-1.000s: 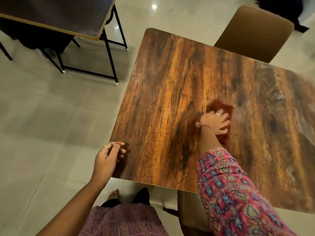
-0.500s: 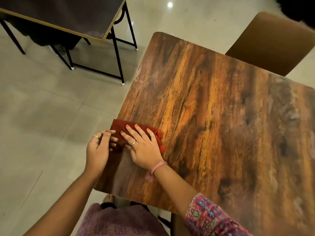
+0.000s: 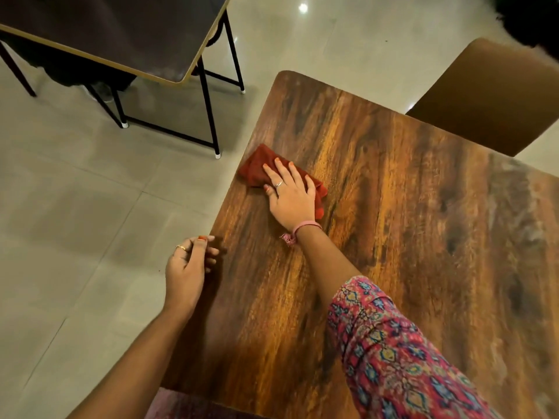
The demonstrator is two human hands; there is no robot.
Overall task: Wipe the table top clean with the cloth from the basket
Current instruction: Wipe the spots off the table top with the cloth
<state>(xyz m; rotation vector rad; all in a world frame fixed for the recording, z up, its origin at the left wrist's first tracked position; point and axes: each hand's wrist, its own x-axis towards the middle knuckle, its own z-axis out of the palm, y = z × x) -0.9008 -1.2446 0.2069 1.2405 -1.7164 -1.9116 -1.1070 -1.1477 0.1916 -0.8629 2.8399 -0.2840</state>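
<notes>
A folded red cloth (image 3: 257, 169) lies on the wood-grain table top (image 3: 393, 237) close to its left edge. My right hand (image 3: 292, 196) presses flat on the cloth with straight, spread fingers and covers much of it. My left hand (image 3: 189, 267) rests at the table's left edge, nearer to me, with loosely bent fingers touching the rim and nothing held. The basket is not in view.
A brown chair back (image 3: 490, 98) stands at the table's far right side. A dark table with black metal legs (image 3: 121, 34) stands to the upper left on the pale tiled floor (image 3: 75, 207). Whitish smears (image 3: 538, 225) mark the table's right part.
My right hand swept the cloth from the table's middle to its left edge, then pushed it farther away along that edge. My left hand stayed at the edge.
</notes>
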